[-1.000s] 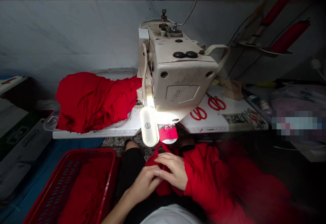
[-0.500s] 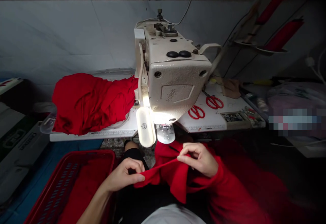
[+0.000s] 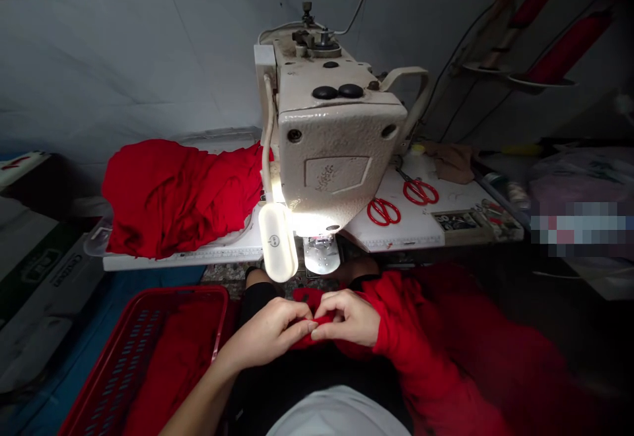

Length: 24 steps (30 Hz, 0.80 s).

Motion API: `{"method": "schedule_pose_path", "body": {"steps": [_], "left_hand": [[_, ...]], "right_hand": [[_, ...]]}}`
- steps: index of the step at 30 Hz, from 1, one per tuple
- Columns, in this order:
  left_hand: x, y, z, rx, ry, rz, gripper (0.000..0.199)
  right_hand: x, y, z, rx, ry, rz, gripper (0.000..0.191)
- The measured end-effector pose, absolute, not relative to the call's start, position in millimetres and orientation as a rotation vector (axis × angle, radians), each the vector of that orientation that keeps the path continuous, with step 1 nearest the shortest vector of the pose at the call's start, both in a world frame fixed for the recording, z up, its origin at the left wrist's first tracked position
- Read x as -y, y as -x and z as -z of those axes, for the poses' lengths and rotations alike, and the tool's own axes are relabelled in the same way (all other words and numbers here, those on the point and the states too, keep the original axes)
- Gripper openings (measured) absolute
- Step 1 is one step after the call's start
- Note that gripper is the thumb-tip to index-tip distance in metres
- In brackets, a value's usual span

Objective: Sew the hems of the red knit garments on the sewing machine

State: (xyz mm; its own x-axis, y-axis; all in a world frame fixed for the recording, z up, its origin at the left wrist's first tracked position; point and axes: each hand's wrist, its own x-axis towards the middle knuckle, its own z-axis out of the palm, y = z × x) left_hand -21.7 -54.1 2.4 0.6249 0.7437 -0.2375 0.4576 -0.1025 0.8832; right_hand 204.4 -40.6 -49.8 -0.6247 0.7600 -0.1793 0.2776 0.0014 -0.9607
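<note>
Over my lap, both hands pinch the same piece of red fabric (image 3: pixel 324 320). My left hand (image 3: pixel 277 330) closes thumb and forefinger on its edge, and the fingertips of my right hand (image 3: pixel 349 320) meet it there, also closed on the cloth. More of this red cloth is bunched around my right wrist and forearm and spreads away to the right. Just beyond my hands stands a white sewing machine (image 3: pixel 341 152), its lit lamp (image 3: pixel 278 244) hanging at the left of the head. The machine's shiny plate (image 3: pixel 321 257) shows under the head, apart from the fabric.
A heap of red fabric (image 3: pixel 178 198) lies on the table left of the machine. Two red-handled scissors, one pair nearer (image 3: pixel 384 212), rest at the right. A red plastic basket (image 3: pixel 111 350) with red cloth stands low at the left. Red thread cones (image 3: pixel 569 49) stand at upper right.
My hands have come together; before, they held the cloth stretched between them. The hanging strip of fabric is now gathered in at my fingertips. The view has shifted slightly.
</note>
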Motion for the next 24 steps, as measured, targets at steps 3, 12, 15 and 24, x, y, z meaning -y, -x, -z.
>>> {"method": "schedule_pose_path", "body": {"steps": [3,12,15,24], "left_hand": [[54,22,10,-1.095,-1.676,-0.375,0.034],[55,22,19,-1.148,-1.479,-0.886,0.027],[51,24,9,-1.164,-1.799,-0.934,0.022],[34,13,-6,-1.261,-1.688,-1.019,0.027]], "right_hand": [[40,-216,48,1.710,1.155,-1.611,0.038],[39,-218,15,1.413,1.192,-1.516,0.033],[40,-217,-3,1.498,1.196,-1.353,0.029],[31,-218,-19,1.520,1.210,-1.033,0.026]]}}
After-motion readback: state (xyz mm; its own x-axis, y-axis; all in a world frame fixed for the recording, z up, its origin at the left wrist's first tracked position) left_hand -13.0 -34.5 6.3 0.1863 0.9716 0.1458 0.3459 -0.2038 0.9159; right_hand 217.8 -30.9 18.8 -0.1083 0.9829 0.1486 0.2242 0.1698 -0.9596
